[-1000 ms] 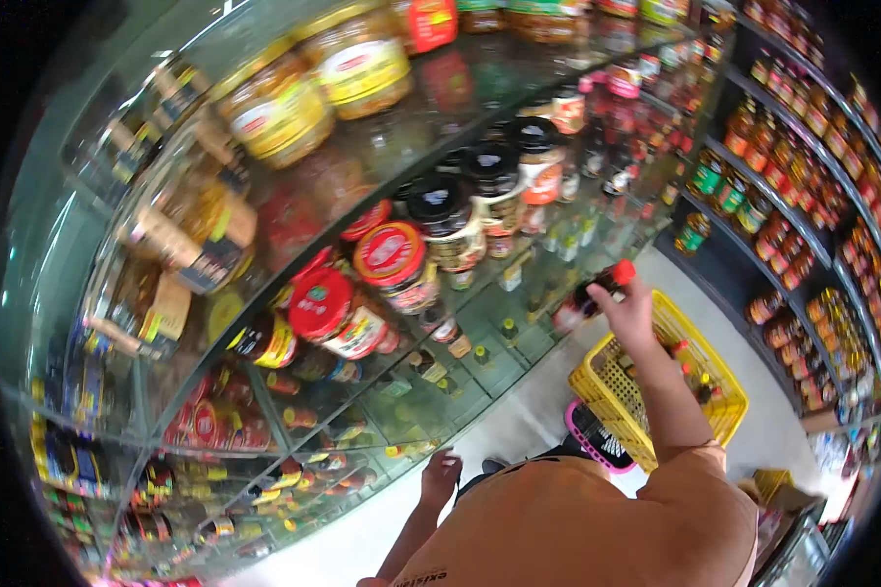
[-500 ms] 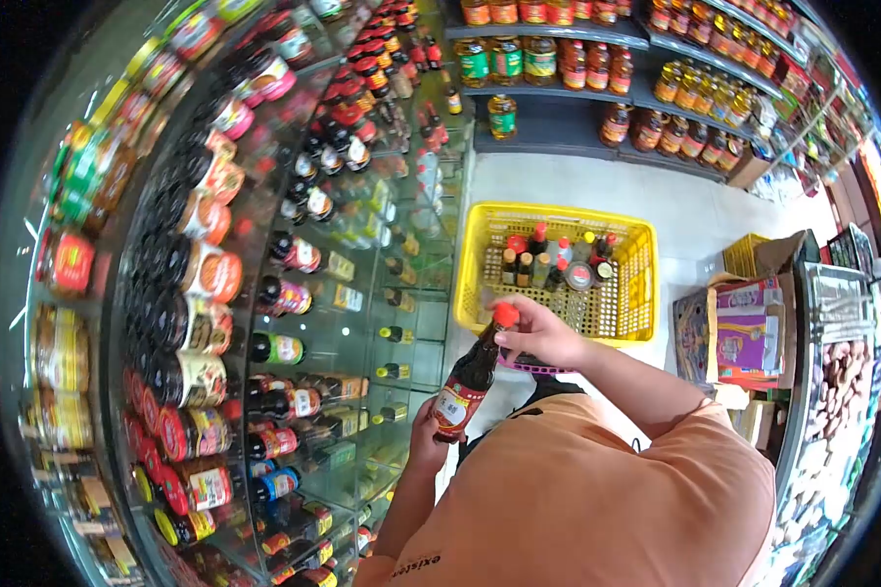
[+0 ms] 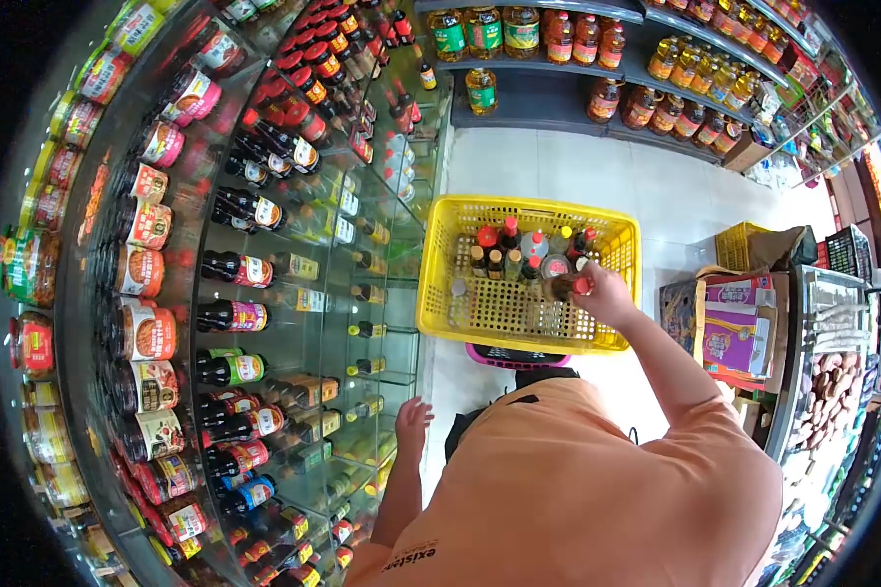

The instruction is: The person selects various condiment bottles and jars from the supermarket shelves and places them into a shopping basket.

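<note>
My right hand (image 3: 605, 296) is closed round the red-capped neck of a dark bottle (image 3: 564, 286), which is over the right part of a yellow basket (image 3: 529, 338). Several small bottles (image 3: 495, 262) with red, black and yellow caps stand in the basket, along with a round-lidded jar (image 3: 557, 266). Near the glass shelves, my left hand (image 3: 414, 423) is raised with its fingers apart and nothing in it.
Glass shelves (image 3: 313, 293) with jars and sauce bottles line the left. Dark shelves (image 3: 548, 83) of oil bottles run along the back. A pink-rimmed basket (image 3: 519, 359) lies below the yellow one. Boxes (image 3: 739, 333) stand at the right.
The dark bottle has moved from between both hands, away from my body, to over the yellow basket in my right hand. My left hand has let go of it.
</note>
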{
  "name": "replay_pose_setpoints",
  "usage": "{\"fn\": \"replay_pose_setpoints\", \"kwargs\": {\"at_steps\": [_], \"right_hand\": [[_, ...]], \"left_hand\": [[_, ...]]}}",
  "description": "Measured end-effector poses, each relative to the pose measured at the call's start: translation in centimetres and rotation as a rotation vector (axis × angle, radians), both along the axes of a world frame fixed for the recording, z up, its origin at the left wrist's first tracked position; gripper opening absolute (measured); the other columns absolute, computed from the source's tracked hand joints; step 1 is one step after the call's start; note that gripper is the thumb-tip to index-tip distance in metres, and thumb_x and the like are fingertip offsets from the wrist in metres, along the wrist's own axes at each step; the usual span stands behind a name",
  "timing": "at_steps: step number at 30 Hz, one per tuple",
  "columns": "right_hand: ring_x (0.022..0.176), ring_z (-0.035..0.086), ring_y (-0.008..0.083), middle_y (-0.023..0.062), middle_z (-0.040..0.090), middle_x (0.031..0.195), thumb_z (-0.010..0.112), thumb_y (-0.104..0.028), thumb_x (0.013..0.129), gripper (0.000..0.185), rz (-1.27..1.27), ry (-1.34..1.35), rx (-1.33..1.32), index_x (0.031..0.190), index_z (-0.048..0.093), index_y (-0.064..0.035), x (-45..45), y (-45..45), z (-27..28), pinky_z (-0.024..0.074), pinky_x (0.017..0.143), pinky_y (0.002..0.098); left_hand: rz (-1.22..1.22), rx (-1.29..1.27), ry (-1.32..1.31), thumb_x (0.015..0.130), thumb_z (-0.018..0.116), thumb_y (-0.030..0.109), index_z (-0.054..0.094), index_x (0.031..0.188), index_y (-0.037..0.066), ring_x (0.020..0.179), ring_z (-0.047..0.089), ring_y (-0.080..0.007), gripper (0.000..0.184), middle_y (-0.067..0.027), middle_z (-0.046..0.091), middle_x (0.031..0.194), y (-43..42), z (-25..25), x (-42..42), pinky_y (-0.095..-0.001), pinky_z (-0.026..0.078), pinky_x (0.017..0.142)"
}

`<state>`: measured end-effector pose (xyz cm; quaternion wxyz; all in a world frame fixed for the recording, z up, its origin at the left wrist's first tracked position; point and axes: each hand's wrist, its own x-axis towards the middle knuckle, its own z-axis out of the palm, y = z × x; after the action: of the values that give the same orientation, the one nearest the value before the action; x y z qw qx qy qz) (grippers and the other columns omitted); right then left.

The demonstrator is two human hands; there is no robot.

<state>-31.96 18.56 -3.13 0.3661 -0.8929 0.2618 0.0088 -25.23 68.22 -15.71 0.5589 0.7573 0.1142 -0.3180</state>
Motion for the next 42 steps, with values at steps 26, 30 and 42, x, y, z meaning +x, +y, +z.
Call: {"fn": "replay_pose_setpoints", "kwargs": {"at_steps": [26,30,42], "right_hand": [[0.104,0.065,0.0441,0.0223,0.068,0.111,0.056,-0.024,0.091,0.041,-0.091,0.388,-0.063,0.129,0.048,-0.0102,-0.7,-8.6,-32.2,0.0504,0.085,0.0538],[0.109,0.062,0.0474,0.0232,0.068,0.118,0.063,-0.049,0.086,0.062,-0.036,0.378,-0.127,0.135,0.053,-0.0118,-0.1,-9.3,-33.0,0.0498,0.088,0.0556],[0.086,0.065,0.0306,0.0148,0.066,0.094,0.059,-0.002,0.089,0.015,0.160,-0.466,-0.008,0.104,0.060,-0.0011,13.9,12.5,-5.1,0.0512,0.079,0.0402]], "left_hand": [[0.192,0.331,0.155,0.096,0.067,0.032,0.064,0.123,0.007,0.085,0.071,-0.0187,0.037,-0.0112,0.073,0.099,11.7,-4.2,-19.4,-0.0314,0.055,0.077],[0.123,0.428,0.215,0.096,0.067,0.030,0.062,0.125,0.006,0.085,0.070,-0.0164,0.038,-0.0078,0.073,0.101,10.8,-2.1,-17.3,-0.0300,0.054,0.079],[0.523,0.160,0.267,0.096,0.066,0.029,0.066,0.116,0.004,0.080,0.071,-0.0175,0.032,-0.0087,0.074,0.098,19.4,-10.7,-31.0,-0.0312,0.058,0.074]]}}
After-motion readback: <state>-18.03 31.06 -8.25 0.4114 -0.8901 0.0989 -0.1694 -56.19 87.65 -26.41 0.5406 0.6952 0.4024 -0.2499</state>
